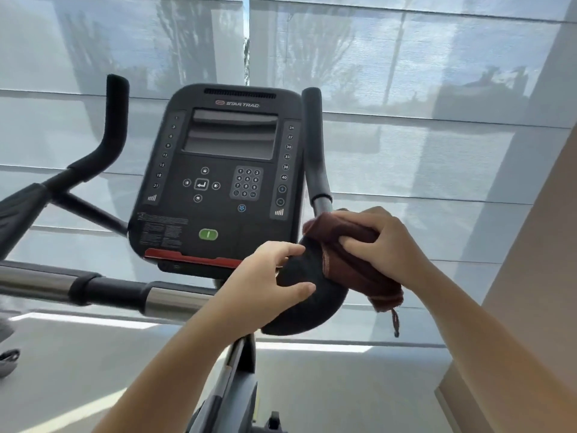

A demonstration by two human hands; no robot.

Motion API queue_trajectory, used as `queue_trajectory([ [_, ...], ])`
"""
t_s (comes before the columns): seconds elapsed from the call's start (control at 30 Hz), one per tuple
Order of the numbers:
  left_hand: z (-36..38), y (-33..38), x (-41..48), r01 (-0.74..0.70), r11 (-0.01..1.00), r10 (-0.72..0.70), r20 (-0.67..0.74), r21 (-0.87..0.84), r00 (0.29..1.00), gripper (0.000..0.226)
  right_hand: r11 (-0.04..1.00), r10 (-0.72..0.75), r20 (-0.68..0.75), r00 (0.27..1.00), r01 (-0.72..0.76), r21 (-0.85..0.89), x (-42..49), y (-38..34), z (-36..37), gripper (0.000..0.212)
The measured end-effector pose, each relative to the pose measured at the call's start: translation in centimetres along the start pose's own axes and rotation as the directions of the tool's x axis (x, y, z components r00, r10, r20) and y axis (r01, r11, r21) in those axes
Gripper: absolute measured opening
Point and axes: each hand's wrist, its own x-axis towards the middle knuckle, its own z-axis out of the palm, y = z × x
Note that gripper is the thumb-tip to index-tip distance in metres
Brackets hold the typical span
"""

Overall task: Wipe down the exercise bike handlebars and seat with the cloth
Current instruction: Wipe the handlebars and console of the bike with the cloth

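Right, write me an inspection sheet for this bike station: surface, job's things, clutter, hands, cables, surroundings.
Surface: padded handlebar bend, black, partly covered by the cloth.
Job's things: brown cloth wrapped over the bend; left handlebar bare; seat not in view.
Clutter: grey item at the left edge, perhaps a shoe.
Hands: left hand holds the bend; right hand grips the cloth against it.
Cables: nothing seen.
Surroundings: console with a dark screen; window blinds behind; pale floor below.
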Motion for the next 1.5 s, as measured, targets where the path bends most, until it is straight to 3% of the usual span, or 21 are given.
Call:
queue_trajectory([
  [0.17, 1.2, -0.8, -3.1, -0.113, 0.981, 0.131, -0.111, 0.155, 0.985, 0.053, 0.999, 0.014, -0.084, 0.996, -0.017, -0.036, -4.0, -1.6, 1.2, 0.047],
  [0.33, 2.6, -0.9, -5.0, -0.122, 0.925, 0.212, -0.222, 0.361, 0.952, 0.051, 0.996, -0.009, -0.095, 0.995, 0.001, -0.086, -7.5, -2.5, 2.2, 0.048],
  [0.6, 3.6, -0.7, -6.2, -0.028, 0.904, 0.182, -0.324, 0.427, 0.928, 0.049, 0.999, -0.024, -0.068, 0.997, 0.022, -0.029, -9.3, -2.5, 1.5, 0.046],
  [0.8, 3.6, -0.7, -7.0, 0.011, 0.905, 0.150, -0.342, 0.426, 0.928, 0.043, 0.989, -0.129, -0.140, 0.982, 0.138, 0.055, -7.8, -3.9, 0.2, 0.046],
  [0.97, 0.5, -2.4, -8.6, 0.115, 0.891, 0.094, -0.428, 0.438, 0.899, 0.034, 0.978, -0.204, -0.116, 0.972, 0.208, 0.018, -5.9, -7.3, 1.6, 0.044],
  [1.07, -1.9, -3.9, -8.9, 0.141, 0.864, 0.085, -0.416, 0.484, 0.905, 0.033, 0.980, -0.199, -0.135, 0.971, 0.192, -0.060, -4.8, -9.5, 2.8, 0.045],
  [1.2, -4.8, -5.6, -9.1, 0.105, 0.859, 0.099, -0.364, 0.502, 0.926, 0.037, 0.894, -0.267, -0.210, 0.941, 0.161, -0.418, -4.1, -12.5, 5.6, 0.047],
  [1.37, -7.2, -8.3, -9.8, 0.038, 0.839, 0.174, -0.334, 0.544, 0.926, 0.039, 0.837, 0.065, 0.015, 0.998, -0.046, -0.545, -4.1, -15.1, 12.5, 0.034],
  [1.5, -8.7, -10.1, -9.7, 0.052, 0.822, 0.180, -0.345, 0.567, 0.921, 0.043, 0.790, 0.187, -0.011, 0.982, -0.157, -0.592, -3.7, -15.9, 15.2, 0.029],
])
